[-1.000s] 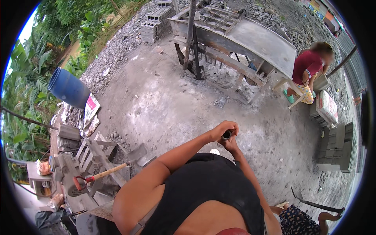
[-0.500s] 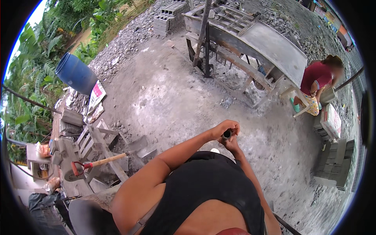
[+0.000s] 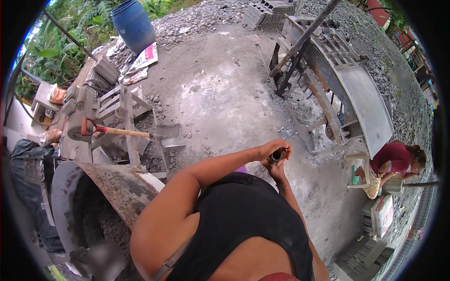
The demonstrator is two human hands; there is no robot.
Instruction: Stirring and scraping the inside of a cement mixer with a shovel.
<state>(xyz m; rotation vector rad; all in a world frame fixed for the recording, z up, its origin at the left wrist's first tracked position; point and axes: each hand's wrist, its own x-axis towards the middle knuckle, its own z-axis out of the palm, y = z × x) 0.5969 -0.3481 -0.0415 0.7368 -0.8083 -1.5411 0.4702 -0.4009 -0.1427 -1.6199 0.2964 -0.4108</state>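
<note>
Both hands meet at chest height, just in front of the person's black top, w/ a short dark tube [image 3: 276, 155] between them. The left hand [image 3: 271, 149] comes in from abt 8 o'clock along a long bare forearm and wraps over the tube from the top-left. The right hand [image 3: 280, 169] comes up from abt 5 o'clock and sits under and behind it. The two hands touch each other around the tube.

Key relation: the tube's long axis runs roughly 2 o'clock to 8 o'clock. Its open round end points to 2 o'clock and pokes out just past the left fingers [image 3: 283, 146]; the rest is buried in the grip. So the tube lies inside the curl of the fingers, not beside them. The left fingers are closed round it. The right fingers are mostly hidden behind the left hand, so can't tell how tight they close, though that hand looks closed against the tube's lower end. Neither hand is clearly nearer; the left covers more of it.

Around them, all well apart from the hands:
- a shovel [image 3: 136, 133], red grip, wooden shaft, blade at 9–10 o'clock from the hands
- a rusty mixer drum [image 3: 108, 187] at 8 o'clock, near the left elbow
- a blue barrel [image 3: 132, 24] far off at 11 o'clock
- a grey block-making frame [image 3: 347, 89] at 1–2 o'clock
- a seated person in a red top [image 3: 393, 160] at 3 o'clock, not working w/ these hands

The ground is bare concrete [image 3: 220, 93] w/ gravel beyond.
</note>
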